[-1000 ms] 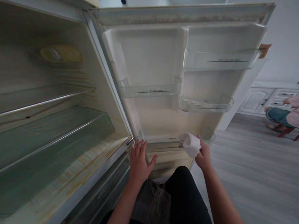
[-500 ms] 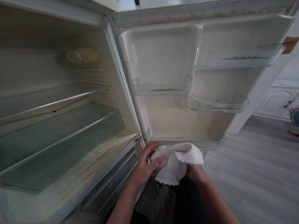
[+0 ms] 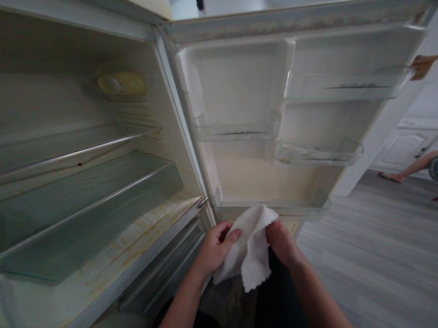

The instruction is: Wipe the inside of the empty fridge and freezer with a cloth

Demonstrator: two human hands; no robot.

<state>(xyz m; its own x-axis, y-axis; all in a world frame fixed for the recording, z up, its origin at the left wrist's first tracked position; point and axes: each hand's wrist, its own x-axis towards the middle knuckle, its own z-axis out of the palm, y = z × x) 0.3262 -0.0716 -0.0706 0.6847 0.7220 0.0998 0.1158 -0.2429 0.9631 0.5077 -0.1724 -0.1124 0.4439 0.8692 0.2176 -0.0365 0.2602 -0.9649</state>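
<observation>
Centrally, a white cloth (image 3: 254, 230) with a scalloped edge is held between both hands. The left hand (image 3: 214, 245) pinches its left side, thumb on the near face; the right hand (image 3: 281, 242) grips its right edge, fingers partly hidden. The cloth hangs in loose folds above the person's dark-clothed legs (image 3: 285, 296), near the lowest clear bin (image 3: 308, 211) of the open refrigerator door (image 3: 238, 86). Further clear bins (image 3: 319, 155) are mounted higher on the door. To the left, the compartment contains glass shelves (image 3: 89, 225) and a yellowish rounded item (image 3: 131, 83); its front sill (image 3: 135, 253) is stained brown. To the right, a grey floor (image 3: 377, 243) extends to white cabinets (image 3: 401, 148) and another person's leg (image 3: 413, 168).
</observation>
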